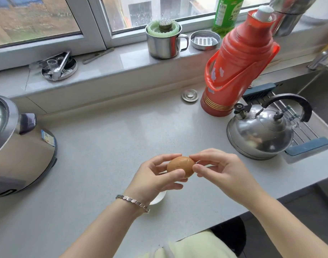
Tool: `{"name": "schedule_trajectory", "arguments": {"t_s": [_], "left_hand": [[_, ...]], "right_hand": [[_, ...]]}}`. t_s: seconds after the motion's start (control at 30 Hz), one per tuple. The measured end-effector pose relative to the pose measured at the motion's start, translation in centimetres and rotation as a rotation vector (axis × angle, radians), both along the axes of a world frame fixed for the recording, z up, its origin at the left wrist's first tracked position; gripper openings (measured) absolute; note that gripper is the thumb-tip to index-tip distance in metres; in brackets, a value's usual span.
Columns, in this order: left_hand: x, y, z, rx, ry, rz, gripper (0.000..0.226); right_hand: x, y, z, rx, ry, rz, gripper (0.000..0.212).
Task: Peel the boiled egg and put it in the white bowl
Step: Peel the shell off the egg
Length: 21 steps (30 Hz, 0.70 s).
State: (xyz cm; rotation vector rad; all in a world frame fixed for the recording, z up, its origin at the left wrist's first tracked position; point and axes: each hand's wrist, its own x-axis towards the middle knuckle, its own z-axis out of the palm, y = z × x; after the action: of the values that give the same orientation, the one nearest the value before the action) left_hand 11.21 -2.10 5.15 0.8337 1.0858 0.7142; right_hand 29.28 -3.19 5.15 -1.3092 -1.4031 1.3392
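Note:
A brown boiled egg (pixel 180 164) with its shell on is held above the grey counter. My left hand (pixel 155 177) grips it from the left, thumb and fingers curled round it. My right hand (pixel 219 168) pinches the egg's right end with thumb and forefinger. The white bowl (pixel 158 199) stands on the counter beneath my left hand; only a part of its rim shows past the wrist.
A steel kettle (pixel 260 131) and a red thermos (pixel 239 62) stand to the right by the sink (pixel 317 101). A rice cooker (pixel 18 144) sits at the left. A steel mug (pixel 164 41) and small dishes line the windowsill. The counter edge runs close on the lower right.

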Motion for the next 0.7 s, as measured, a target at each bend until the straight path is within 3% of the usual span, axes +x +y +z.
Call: {"name": "schedule_trajectory", "arguments": {"t_s": [0.23,0.37,0.5,0.7], "left_hand": [[0.2,-0.5,-0.1,-0.001,0.018,0.012,0.031],[0.4,-0.7,0.1,-0.009,0.031,0.008,0.030],[0.7,-0.7,0.3,-0.033,0.003,0.027,0.031],[1.4,-1.2,-0.2,-0.114,-0.032,0.106,0.040]], "right_hand": [[-0.1,-0.5,-0.4,0.080,-0.029,-0.080,0.014],[-0.2,-0.8,-0.6,0.218,-0.179,-0.084,0.012],[-0.3,-1.0,-1.1,0.304,-0.213,-0.110,0.007],[-0.7,-1.0,-1.8,0.314,-0.345,-0.037,0.011]]}}
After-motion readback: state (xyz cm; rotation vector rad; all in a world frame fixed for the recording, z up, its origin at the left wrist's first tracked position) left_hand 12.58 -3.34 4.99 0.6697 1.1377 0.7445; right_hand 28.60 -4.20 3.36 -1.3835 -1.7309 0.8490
